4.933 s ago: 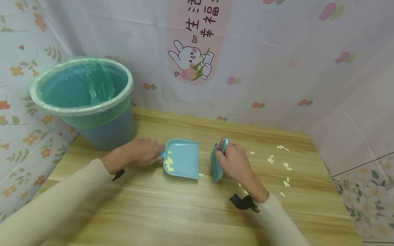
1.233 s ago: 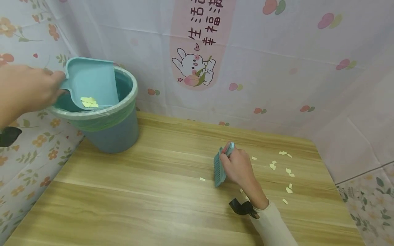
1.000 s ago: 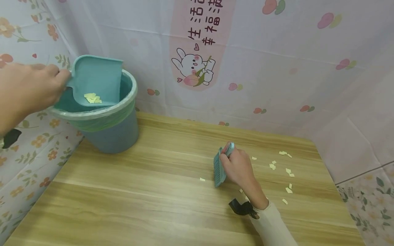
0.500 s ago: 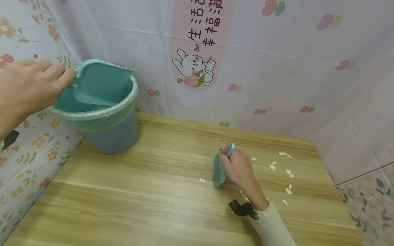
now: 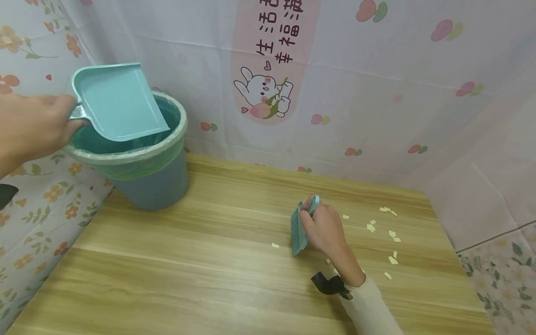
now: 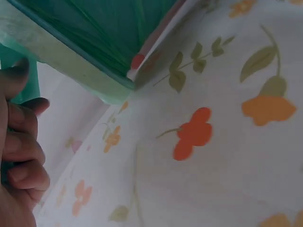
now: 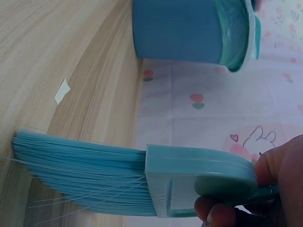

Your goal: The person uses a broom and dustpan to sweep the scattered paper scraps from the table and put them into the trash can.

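My left hand (image 5: 35,125) grips the handle of a light-blue dustpan (image 5: 119,102) over the mouth of a blue trash can (image 5: 150,184). No paper scraps show on the pan's face. In the left wrist view the fingers (image 6: 26,146) are curled, with the dustpan mostly out of sight. On the table my right hand (image 5: 324,228) holds a blue hand brush (image 5: 298,231) by its handle, bristles down on the wood. A single pale-yellow paper scrap (image 5: 275,245) lies just left of the bristles, also seen as a scrap (image 7: 62,91) in the right wrist view.
Several paper scraps (image 5: 371,227) are scattered on the wooden table (image 5: 188,279) to the right of the brush, and a few lie by the right wrist. A green bag (image 5: 138,170) lines the trash can. Printed cloth (image 5: 360,93) hangs behind the table.
The left hand lifted the dustpan from the table to the trash can and tipped it; the scraps on it are gone, and it has since turned back up. The right hand and brush stayed put.
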### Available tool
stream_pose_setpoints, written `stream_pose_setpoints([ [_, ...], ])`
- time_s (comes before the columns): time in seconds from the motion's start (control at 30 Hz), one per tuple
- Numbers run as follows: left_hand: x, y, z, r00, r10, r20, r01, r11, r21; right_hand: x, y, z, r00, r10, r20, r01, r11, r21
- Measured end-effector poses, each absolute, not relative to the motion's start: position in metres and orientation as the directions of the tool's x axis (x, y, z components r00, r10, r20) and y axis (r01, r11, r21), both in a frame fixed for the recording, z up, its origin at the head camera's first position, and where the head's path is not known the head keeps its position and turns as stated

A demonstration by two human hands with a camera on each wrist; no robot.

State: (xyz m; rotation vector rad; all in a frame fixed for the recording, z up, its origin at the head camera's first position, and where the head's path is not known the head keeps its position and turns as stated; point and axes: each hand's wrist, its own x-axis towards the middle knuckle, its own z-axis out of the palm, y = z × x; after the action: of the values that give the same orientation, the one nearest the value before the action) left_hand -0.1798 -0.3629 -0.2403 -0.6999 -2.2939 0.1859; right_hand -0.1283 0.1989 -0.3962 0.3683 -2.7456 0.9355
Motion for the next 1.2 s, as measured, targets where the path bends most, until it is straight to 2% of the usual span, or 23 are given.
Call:
stream_pose_setpoints([
  [0.1, -0.178, -0.368, -0.239, -0.67, 0.488, 0.559, 0.422, 0.87, -0.254, -0.128, 0.199, -0.395, -0.946, -0.164, 0.28, -0.301, 0.77, -0.563],
  [0.3, -0.176, -0.377, -0.239, -0.761, 0.412, 0.502, 0.389, 0.908, -0.157, -0.128, 0.198, -0.397, -0.942, -0.171, 0.291, -0.312, 0.768, -0.559],
  [0.6, -0.162, -0.349, -0.223, -0.802, 0.421, 0.423, 0.417, 0.903, -0.107, -0.129, 0.198, -0.397, -0.941, -0.167, 0.294, -0.311, 0.771, -0.556],
  [0.7, -0.161, -0.336, -0.221, -0.783, 0.465, 0.413, 0.465, 0.879, -0.109, -0.129, 0.197, -0.398, -0.941, -0.166, 0.296, -0.311, 0.771, -0.556],
  [0.97, -0.164, -0.309, -0.227, -0.657, 0.611, 0.441, 0.613, 0.774, -0.16, -0.129, 0.198, -0.397, -0.942, -0.16, 0.296, -0.306, 0.774, -0.554],
  [1.2, -0.165, -0.28, -0.236, -0.576, 0.681, 0.451, 0.709, 0.691, -0.138, -0.128, 0.198, -0.396, -0.941, -0.16, 0.298, -0.307, 0.774, -0.555],
])
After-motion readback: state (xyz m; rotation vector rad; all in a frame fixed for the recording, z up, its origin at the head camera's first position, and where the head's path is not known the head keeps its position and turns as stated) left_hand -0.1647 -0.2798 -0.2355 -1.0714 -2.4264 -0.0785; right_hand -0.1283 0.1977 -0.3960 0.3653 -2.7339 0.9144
